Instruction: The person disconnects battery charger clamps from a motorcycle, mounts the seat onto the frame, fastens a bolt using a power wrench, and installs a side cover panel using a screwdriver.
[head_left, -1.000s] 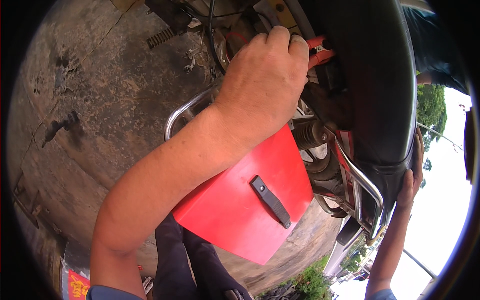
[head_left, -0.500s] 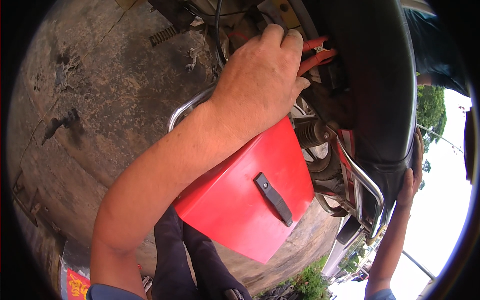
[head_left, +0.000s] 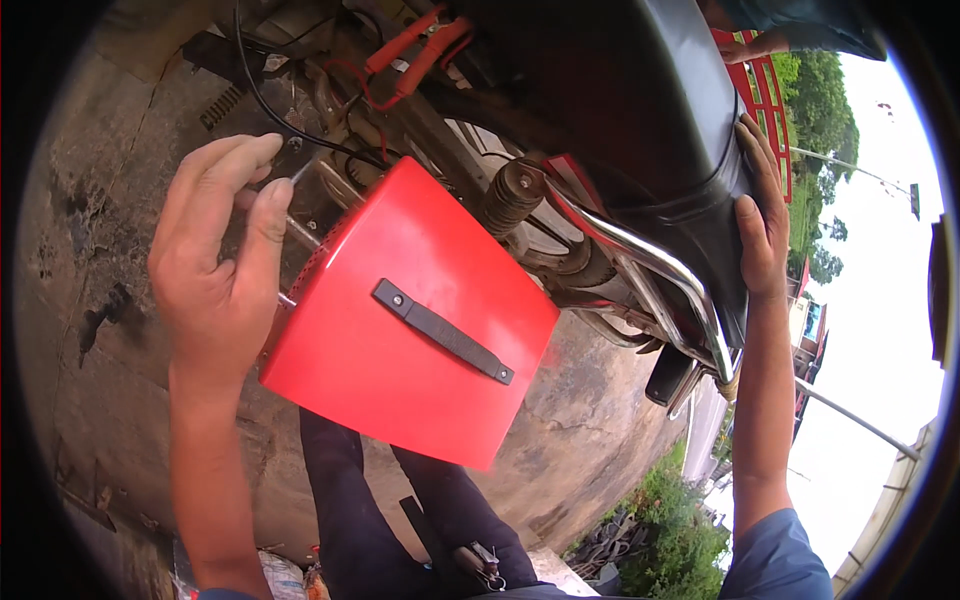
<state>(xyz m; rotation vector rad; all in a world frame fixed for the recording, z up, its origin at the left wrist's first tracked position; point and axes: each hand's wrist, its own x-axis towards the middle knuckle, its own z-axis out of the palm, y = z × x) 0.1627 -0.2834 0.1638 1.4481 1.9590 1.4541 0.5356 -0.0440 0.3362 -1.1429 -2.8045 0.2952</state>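
My left hand [head_left: 215, 235] is curved with fingertips apart, beside the left side of a red box [head_left: 400, 380] with a black strap handle [head_left: 442, 338]; I make out nothing held in it. My right hand [head_left: 762, 210] rests open along the edge of a motorcycle's long black seat [head_left: 650, 120]. Two red-handled clamps [head_left: 410, 65] lie on the motorcycle beside the seat, with red and black cables [head_left: 275, 115] below and left of them. Under the seat are a spring shock absorber [head_left: 505, 200] and a chrome rail [head_left: 690, 290].
A stained concrete floor [head_left: 120, 230] surrounds the motorcycle, with a loose spring [head_left: 220, 105] and dark parts on it. Another person's arm [head_left: 760, 45] reaches in at the top right beside red railings [head_left: 770, 120]. Greenery [head_left: 660, 530] and a road appear beyond.
My left hand has let go of the red clamp and moved down and leftward beside the box. The view has shifted, and more of the box's top shows. My right hand stays on the seat.
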